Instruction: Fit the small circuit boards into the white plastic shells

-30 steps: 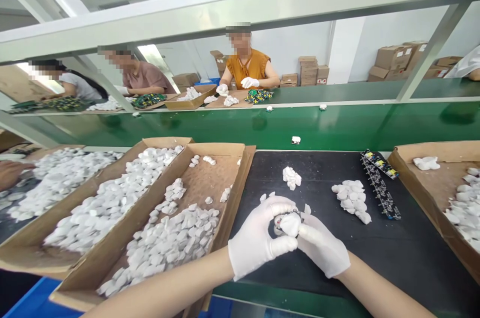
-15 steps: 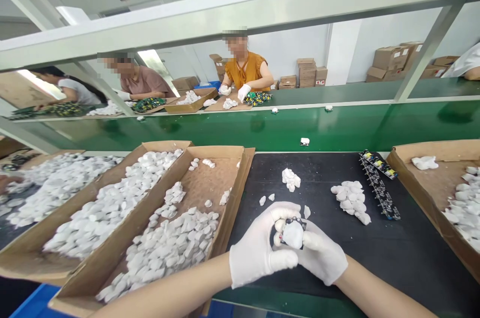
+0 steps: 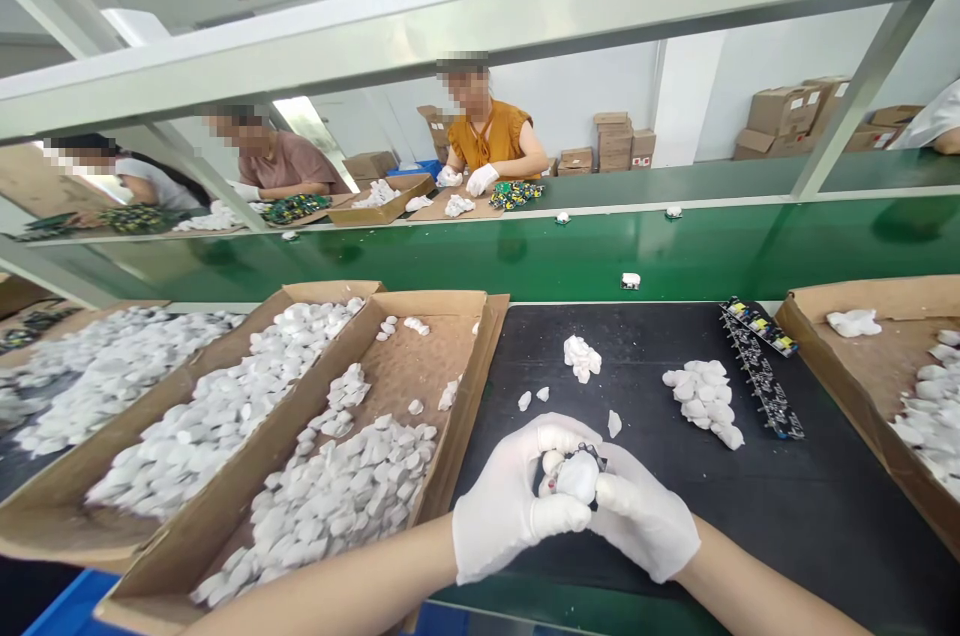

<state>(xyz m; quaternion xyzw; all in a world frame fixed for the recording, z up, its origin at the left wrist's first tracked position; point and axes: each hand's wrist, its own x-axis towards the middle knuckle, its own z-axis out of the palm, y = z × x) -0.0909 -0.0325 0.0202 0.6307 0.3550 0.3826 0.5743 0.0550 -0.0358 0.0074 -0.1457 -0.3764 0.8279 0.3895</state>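
Observation:
Both my hands wear white gloves and meet over the black mat (image 3: 780,506). Between them is a small dark circuit board with a round white piece (image 3: 577,478) on its upper face. My left hand (image 3: 517,486) curls round its left side, fingers behind and thumb in front. From the right, my right hand (image 3: 641,506) grips the same board with its thumb at the edge. Beyond my fingers lie a small heap of white pieces (image 3: 582,358), a larger heap (image 3: 703,401) and several loose bits.
Cardboard trays (image 3: 480,356) of white pieces stand at left; another tray (image 3: 825,376) is at right. Strips of circuit boards (image 3: 761,376) lie beside it. A green conveyor (image 3: 420,261) carries small boards (image 3: 631,282) behind the mat. Co-workers sit across from me under a metal frame (image 3: 480,6).
My hands have stayed together on the board, which has tilted and shifted slightly left and down. Boards on the green conveyor have moved right.

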